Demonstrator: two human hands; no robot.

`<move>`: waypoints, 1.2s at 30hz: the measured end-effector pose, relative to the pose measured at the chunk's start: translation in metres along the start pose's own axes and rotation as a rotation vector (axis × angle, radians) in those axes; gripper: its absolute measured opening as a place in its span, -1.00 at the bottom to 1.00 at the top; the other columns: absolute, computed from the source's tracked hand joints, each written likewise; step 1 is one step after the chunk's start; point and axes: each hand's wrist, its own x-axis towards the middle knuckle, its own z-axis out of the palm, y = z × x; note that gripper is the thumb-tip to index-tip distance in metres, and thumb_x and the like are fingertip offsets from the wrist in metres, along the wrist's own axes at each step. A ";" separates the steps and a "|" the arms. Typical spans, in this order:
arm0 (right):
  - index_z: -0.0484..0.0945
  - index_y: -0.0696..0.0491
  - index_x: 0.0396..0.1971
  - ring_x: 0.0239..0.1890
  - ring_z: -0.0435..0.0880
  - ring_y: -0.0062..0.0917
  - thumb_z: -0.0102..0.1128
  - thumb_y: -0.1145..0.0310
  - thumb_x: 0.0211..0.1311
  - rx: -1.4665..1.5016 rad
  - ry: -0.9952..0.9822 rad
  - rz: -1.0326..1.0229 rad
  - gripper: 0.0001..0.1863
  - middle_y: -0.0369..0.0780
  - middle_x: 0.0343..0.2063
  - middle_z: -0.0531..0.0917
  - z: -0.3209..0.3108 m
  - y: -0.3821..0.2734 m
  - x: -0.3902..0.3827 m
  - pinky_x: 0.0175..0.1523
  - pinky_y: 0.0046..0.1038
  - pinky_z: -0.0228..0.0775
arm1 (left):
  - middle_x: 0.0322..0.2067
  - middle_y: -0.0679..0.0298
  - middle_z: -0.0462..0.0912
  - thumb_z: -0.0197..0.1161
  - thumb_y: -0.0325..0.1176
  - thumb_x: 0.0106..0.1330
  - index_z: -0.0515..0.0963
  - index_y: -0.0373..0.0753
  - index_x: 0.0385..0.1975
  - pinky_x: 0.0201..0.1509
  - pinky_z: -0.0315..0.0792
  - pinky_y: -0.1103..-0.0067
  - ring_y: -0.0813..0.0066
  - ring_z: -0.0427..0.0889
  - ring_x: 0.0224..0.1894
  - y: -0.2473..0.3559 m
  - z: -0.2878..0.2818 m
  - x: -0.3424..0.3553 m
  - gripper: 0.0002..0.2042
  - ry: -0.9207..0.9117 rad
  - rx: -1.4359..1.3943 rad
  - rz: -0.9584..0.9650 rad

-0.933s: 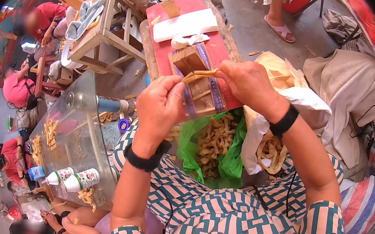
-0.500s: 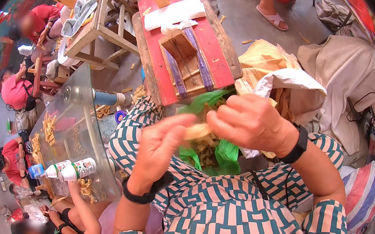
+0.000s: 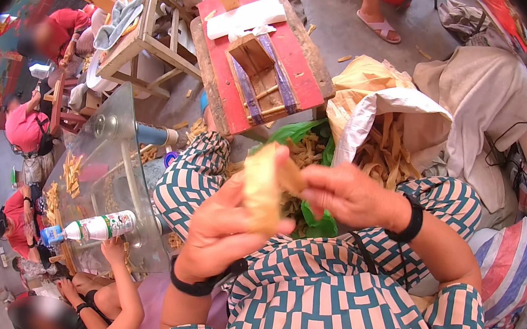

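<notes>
- Two hands are sitting close together in front of me, and I'm seeing one yellow strip [image 3: 261,191] between them.
- The strip is lying against the left hand [image 3: 219,225] and just left of the right hand [image 3: 349,196], so I'm judging the left to be the nearer one.
- Its long axis is running roughly up and down my view, crosswise to the gap between the hands; a darker flap is bending from its upper part toward the right fingertips.
- The left hand is holding the strip, its lower fingers partly spread beneath it.
- The right hand is looking narrow, thumb and fingers closing together beside the flap; blur is hiding whether they are pinching it, so I'm not able to tell.
- Beyond and partly behind the hands, a green bag [image 3: 292,131] is holding many short tan pieces [image 3: 317,150].
- To its right, a white sack [image 3: 418,103] is gaping open, with long tan ribbons [image 3: 389,148] filling its mouth.
- Farther out, a red board [image 3: 308,80] is bearing a small wooden box [image 3: 251,54], purple bands [image 3: 247,89] running along two sides.
- Off left, a glass table [image 3: 142,198] is carrying a bottle [image 3: 102,226]; a co-worker's hand [image 3: 111,249] is resting just beside it.
</notes>
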 end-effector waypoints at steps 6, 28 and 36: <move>0.59 0.21 -0.21 -0.60 0.61 -0.45 0.12 0.31 0.45 0.187 -0.026 0.101 -0.77 -0.16 -0.63 0.60 -0.012 -0.074 0.004 -0.43 -0.41 0.42 | 0.02 -0.04 0.63 0.39 -0.44 -0.01 0.70 -0.25 -0.37 0.09 0.48 0.28 -0.01 0.63 0.01 0.023 -0.001 0.006 -0.83 -0.034 0.859 0.223; 0.59 0.07 -0.20 -0.54 0.38 -0.86 0.24 0.30 0.40 0.635 -0.032 0.223 -0.85 -0.44 -0.46 0.56 0.002 -0.023 0.005 -0.48 -0.74 0.11 | 0.16 0.07 0.60 0.35 -0.40 0.14 0.72 -0.05 -0.20 0.46 0.03 0.05 0.01 0.40 0.34 -0.007 0.021 -0.006 -0.79 0.246 1.275 0.265; 0.47 0.09 -0.08 -0.22 0.57 -0.79 0.33 0.44 0.31 0.487 0.232 0.234 -0.74 -0.34 -0.23 0.63 0.007 -0.005 0.007 -0.13 -0.69 0.44 | -0.40 0.31 0.63 0.38 -0.36 0.24 0.67 -0.20 -0.28 -0.24 0.46 0.47 0.36 0.59 -0.40 -0.002 0.032 -0.015 -0.88 0.046 1.275 0.364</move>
